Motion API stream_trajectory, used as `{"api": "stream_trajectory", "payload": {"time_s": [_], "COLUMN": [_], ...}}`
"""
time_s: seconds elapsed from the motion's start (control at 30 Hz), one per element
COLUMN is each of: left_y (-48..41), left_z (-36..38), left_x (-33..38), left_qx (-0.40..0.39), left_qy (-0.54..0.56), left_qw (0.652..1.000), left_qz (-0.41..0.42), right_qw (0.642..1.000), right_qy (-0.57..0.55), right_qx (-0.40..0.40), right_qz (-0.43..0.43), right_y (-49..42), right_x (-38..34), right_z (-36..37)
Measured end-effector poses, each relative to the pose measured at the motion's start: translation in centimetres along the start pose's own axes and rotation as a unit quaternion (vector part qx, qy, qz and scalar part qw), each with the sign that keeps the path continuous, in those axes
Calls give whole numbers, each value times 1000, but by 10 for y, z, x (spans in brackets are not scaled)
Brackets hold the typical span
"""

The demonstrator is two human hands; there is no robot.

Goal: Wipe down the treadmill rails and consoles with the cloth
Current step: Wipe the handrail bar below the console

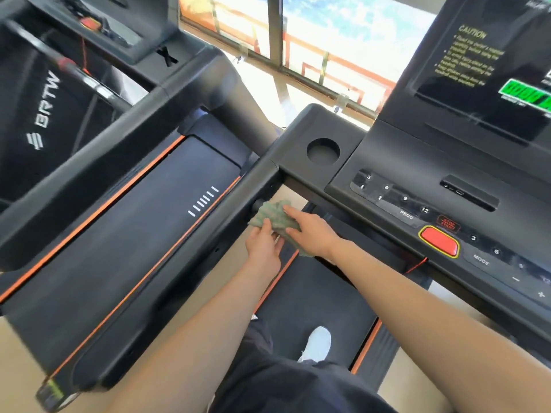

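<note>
1. Now both hands hold a green cloth (272, 214) in the middle of the frame.
2. The left hand (264, 244) pinches its lower edge with thumb and fingers.
3. The right hand (311, 234) lies on top, fingers bent around it.
4. The cloth sits right against the black rail (220, 231).
5. The console (387, 162) with a red button (439, 241) is at the right.
6. A white shoe (317, 342) stands on the belt (313, 293) below.

I see a gym: the treadmill underfoot (313, 293) has a second treadmill (134, 234) just to its left, both belts edged in orange. My console (465, 162) carries numbered keys, a red stop button (439, 241) and a caution screen (477, 70), and it faces large windows (328, 40).
</note>
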State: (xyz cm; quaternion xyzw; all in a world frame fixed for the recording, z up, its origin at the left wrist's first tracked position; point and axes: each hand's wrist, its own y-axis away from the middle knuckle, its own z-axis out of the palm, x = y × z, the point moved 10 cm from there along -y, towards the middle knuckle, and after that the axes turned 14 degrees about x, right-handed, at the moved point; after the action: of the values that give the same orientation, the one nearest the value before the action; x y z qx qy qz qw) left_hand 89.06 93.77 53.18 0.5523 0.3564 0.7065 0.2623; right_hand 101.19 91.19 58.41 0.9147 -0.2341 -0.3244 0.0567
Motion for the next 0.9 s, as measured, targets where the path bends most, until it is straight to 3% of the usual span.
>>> {"api": "stream_trajectory", "payload": {"time_s": [0.23,0.57,0.9], "left_y": [-12,26,94], "left_z": [-7,3,13], "left_x": [18,-7,-115], "left_qx": [51,-54,-160], "left_qy": [48,-34,-148], "left_qw": [998,998,972], "left_qz": [8,-25,-91], "right_qw": [999,998,997], "right_qy": [-15,15,82], "right_qx": [-10,-38,-12], "right_qz": [-28,-38,-3], "right_y": [-41,-16,107], "right_x": [-35,-2,100], "right_z": [17,3,-33]}}
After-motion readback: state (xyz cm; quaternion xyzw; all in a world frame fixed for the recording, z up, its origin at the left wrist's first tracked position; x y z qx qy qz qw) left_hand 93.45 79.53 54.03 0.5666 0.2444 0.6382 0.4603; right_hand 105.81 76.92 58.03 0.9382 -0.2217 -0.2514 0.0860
